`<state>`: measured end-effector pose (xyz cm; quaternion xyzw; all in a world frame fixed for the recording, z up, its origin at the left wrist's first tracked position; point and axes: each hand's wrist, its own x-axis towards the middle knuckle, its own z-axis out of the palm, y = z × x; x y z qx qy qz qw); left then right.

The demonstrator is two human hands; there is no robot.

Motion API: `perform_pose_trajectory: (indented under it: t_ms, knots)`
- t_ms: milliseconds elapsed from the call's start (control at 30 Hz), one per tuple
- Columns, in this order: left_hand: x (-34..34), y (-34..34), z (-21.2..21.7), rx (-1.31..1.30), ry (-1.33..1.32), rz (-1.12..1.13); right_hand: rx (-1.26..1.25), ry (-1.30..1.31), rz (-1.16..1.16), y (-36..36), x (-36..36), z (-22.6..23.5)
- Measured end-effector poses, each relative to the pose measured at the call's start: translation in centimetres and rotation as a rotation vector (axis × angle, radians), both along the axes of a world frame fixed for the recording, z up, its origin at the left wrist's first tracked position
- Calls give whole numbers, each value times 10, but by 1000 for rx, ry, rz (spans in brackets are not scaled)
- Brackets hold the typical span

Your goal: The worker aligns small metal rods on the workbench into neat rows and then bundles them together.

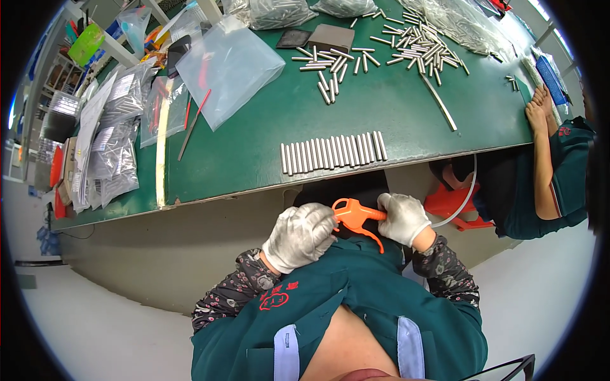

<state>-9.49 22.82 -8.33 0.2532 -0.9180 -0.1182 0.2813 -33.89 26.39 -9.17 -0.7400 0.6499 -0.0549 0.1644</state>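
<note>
In front of my body, below the table's edge, is an orange air blow gun [356, 216] with a loop and a curved trigger lever. My right hand [403, 219], in a white glove, is closed around one end of it, and a pale hose [466, 202] runs off beside that hand. My left hand [302, 237], also gloved, has its fingers curled against the other end, which they hide. Just beyond my hands, a neat row of short metal pins [333, 153] lies along the near edge of the green table [241, 152].
Loose pins [422, 47] are heaped farther back, near a metal strip [438, 101] and a grey block [331, 38]. Bagged parts [114, 152] and a clear plastic sheet [229, 70] lie on the left. At right, another person's forearm [543, 165] rests by the table near a red stool [448, 203].
</note>
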Motion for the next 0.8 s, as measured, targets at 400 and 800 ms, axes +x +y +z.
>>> perform_pose_trajectory:
  t_ms: [400,800]
  knots:
    - [-29,-11,50,255,-289,-162,746,-954,244,14,-35,5]
    - [-49,-151,58,-68,-363,-463,538,-1119,-356,62,-77,22]
